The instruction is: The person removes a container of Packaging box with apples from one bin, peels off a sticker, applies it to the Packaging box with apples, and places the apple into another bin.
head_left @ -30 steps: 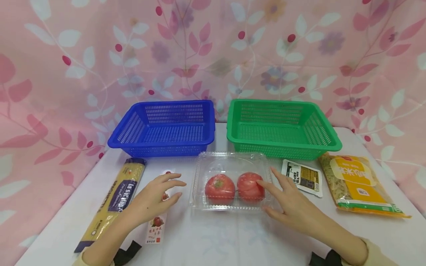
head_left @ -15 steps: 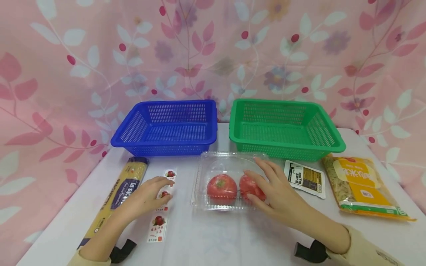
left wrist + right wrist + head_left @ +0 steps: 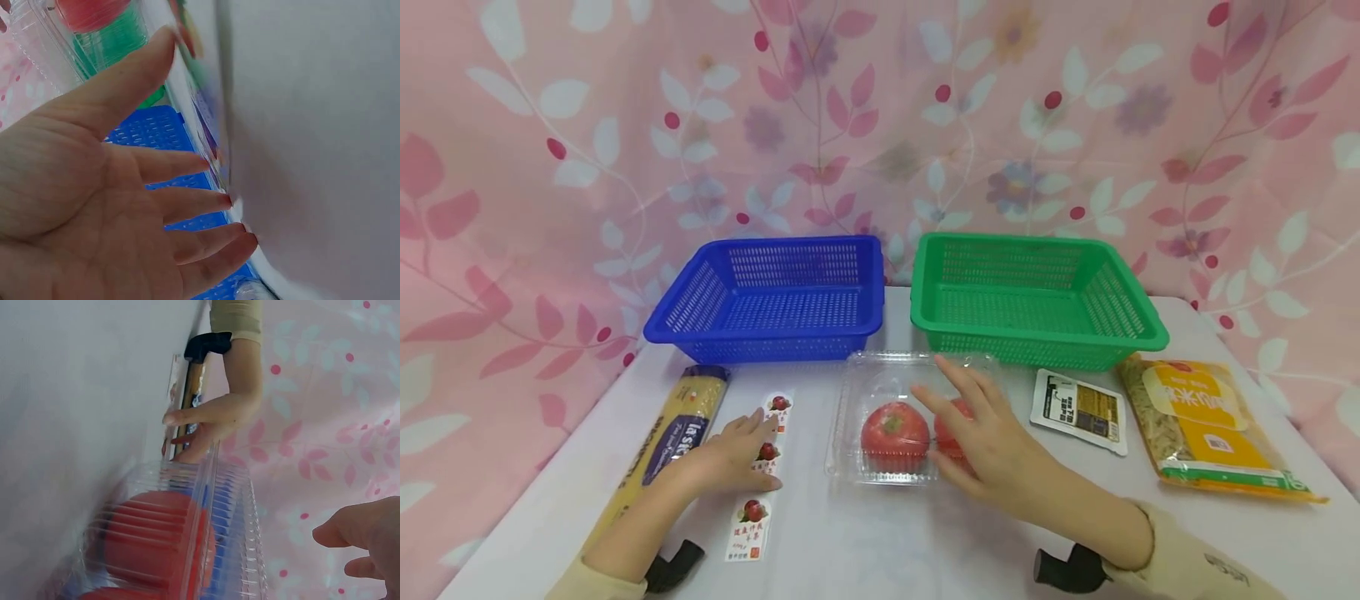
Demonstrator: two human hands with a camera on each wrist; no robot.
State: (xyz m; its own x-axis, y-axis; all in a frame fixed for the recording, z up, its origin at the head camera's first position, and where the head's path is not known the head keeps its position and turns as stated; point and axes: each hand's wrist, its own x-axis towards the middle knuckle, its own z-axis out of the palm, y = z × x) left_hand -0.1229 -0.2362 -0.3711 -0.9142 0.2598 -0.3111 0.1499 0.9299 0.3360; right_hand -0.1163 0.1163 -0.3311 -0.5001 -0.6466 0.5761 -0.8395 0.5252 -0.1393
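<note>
A strip of white labels (image 3: 747, 528) printed with red fruit lies on the table at left. My left hand (image 3: 727, 455) is over it, thumb and fingertips reaching down to the strip, fingers spread with nothing pinched. A clear plastic clamshell box (image 3: 880, 379) stands in the middle with its lid down and two tomatoes (image 3: 895, 435) inside. Above the box's right side hovers my right hand (image 3: 1000, 458), fingers apart, partly hiding the right tomato. In the right wrist view the hand (image 3: 369, 537) is apart from the clamshell. A spaghetti packet (image 3: 670, 442) lies left of the strip, partly behind the left forearm.
Behind the box stand a blue basket (image 3: 767, 348) and a green basket (image 3: 1037, 343), side by side. Right of the box lie a small white-and-black pouch (image 3: 1081, 410) and a yellow noodle bag (image 3: 1213, 429). A floral curtain (image 3: 880, 117) hangs behind the table.
My left hand has moved from beside the clamshell box leftward and down onto the label strip. My right hand has shifted left over the box. The box stays in place.
</note>
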